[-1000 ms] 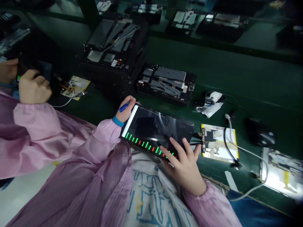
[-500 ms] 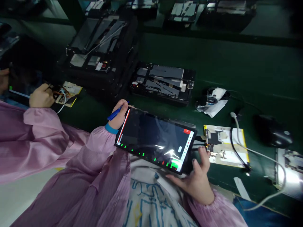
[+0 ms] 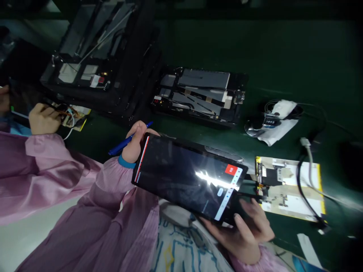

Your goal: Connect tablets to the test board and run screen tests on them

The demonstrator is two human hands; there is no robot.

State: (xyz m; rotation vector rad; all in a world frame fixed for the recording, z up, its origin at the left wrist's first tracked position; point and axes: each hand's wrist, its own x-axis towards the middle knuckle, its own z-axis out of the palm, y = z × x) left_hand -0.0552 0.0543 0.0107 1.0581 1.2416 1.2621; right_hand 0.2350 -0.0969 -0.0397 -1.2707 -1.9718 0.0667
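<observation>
My left hand grips the left end of a tablet screen, with a blue pen tucked between thumb and fingers. The screen is lit and tilted; it shows a dark picture, a red block at upper right and a white strip along the right side. Dark flat cables run from its right end to a board with yellow edges on the bench. Below the screen's lower right corner is my right hand, its fingers apart and partly blurred. Whether it touches the screen's underside I cannot tell.
Behind the screen lies an opened tablet body; a tall stack of similar ones stands to its left. A small device with cable and white paper and a white cable plug lie right. A co-worker's hand works at far left.
The view has shifted, and the screen looks nearer and tilted differently. The green marks along its lower edge are gone. My right hand has moved slightly down and right of the screen's corner.
</observation>
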